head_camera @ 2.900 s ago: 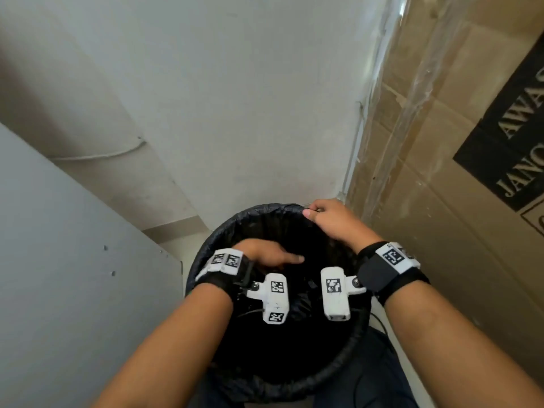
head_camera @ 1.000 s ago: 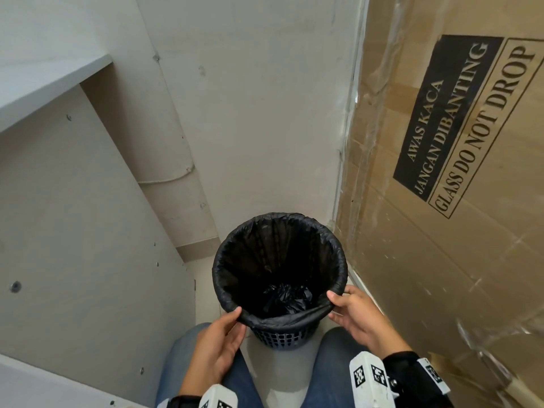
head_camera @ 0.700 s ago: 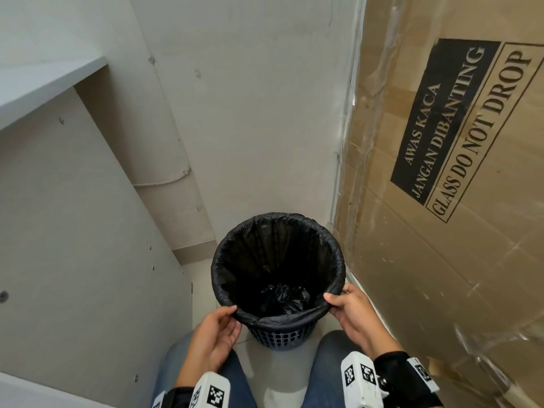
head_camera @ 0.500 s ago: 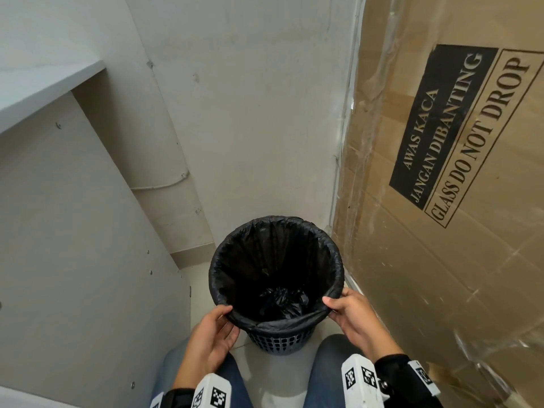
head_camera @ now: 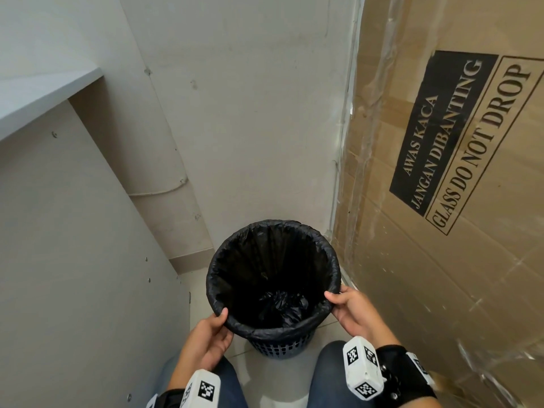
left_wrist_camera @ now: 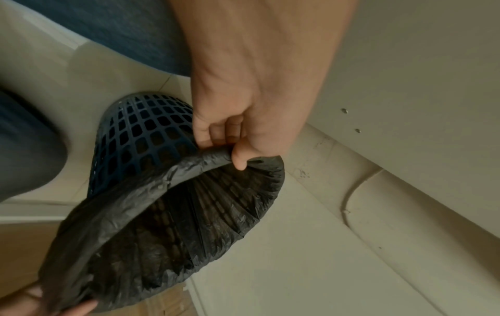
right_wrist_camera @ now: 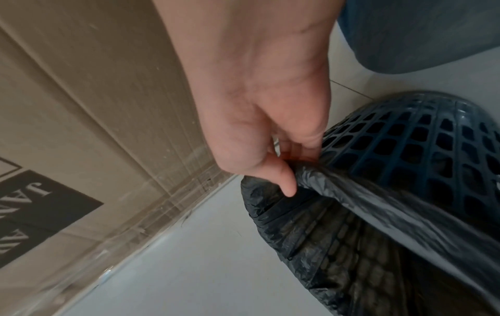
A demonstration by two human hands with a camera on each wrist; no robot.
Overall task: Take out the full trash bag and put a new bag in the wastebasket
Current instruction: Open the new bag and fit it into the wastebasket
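Note:
A dark blue lattice wastebasket (head_camera: 279, 347) (left_wrist_camera: 146, 132) (right_wrist_camera: 422, 149) stands on the pale floor between my knees. A black trash bag (head_camera: 270, 278) (left_wrist_camera: 173, 220) (right_wrist_camera: 351, 224) lines it, folded over the rim, with crumpled plastic bunched at the bottom. My left hand (head_camera: 210, 334) (left_wrist_camera: 230, 149) grips the near-left rim, thumb over the folded bag, fingers curled under it. My right hand (head_camera: 346, 307) (right_wrist_camera: 284, 166) grips the near-right rim the same way, thumb inside and fingers outside.
A large cardboard box (head_camera: 456, 201) wrapped in clear film, printed "GLASS DO NOT DROP", stands close on the right. A white wall (head_camera: 250, 113) is behind the basket and a grey cabinet side (head_camera: 73, 260) with a shelf closes the left. My blue-trousered knees (head_camera: 329, 375) flank the basket.
The head has risen away from the basket since the earliest frame. Both hands moved from the far rim and inside to the near rim, and over the last second closed onto it.

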